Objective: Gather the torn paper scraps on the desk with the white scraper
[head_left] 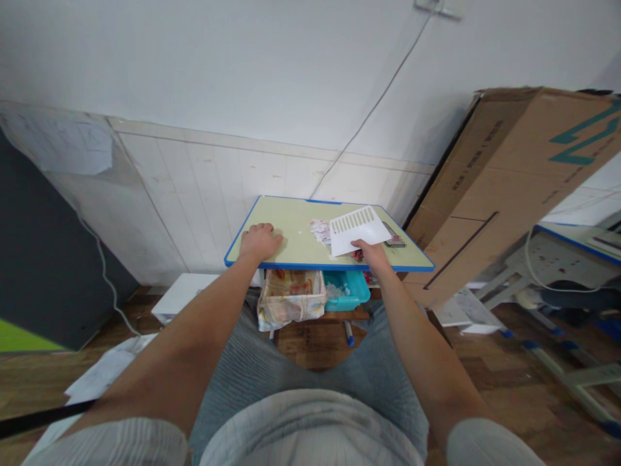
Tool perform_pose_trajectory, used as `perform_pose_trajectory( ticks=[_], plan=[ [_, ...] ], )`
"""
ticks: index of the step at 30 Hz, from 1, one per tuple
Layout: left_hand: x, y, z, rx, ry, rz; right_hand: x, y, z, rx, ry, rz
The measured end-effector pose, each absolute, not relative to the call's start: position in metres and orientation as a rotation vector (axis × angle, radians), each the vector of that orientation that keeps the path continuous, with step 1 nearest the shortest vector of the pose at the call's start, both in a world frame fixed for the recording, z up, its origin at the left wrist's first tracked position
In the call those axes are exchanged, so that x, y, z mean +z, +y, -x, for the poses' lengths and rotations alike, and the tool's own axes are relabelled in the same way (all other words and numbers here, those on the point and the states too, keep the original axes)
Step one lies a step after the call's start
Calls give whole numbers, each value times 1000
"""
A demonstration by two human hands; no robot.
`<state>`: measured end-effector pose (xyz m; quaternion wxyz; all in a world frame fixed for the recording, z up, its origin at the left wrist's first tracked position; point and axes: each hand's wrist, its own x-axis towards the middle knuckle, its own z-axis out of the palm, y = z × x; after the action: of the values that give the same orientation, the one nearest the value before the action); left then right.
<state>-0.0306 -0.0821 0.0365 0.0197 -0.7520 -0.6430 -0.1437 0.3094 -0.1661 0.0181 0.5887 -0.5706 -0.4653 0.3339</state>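
Note:
My right hand (369,254) grips a stiff white sheet (356,238) by its near edge, thumb on top. A row of tan strips runs along the sheet's far side; I cannot tell whether they are slots or stickers. Beside the sheet lies a loose pile of small pinkish-white paper pieces (319,231). Partly under its right end is a dark-edged flat item (395,238), blurred in part. My left hand (261,242) rests palm down on the left of the pale yellow desktop (291,220), its fingers loosely bent and thumb apart.
Under the desk sit a cloth-lined basket (291,304) and a turquoise bin (356,292) with pale pieces inside. A tall cardboard box (514,168) leans at the right. A white wall (218,71) with a hanging cable (373,107) stands behind. White boxes (187,291) lie on the floor.

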Motion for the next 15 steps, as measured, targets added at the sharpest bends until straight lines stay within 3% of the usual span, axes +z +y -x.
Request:
perform_pose_trajectory(
  ticks=[15],
  plan=[
    [39,-85,30,-434,-1997,2326,18,-166,-309,775,-1042,1325]
  ],
)
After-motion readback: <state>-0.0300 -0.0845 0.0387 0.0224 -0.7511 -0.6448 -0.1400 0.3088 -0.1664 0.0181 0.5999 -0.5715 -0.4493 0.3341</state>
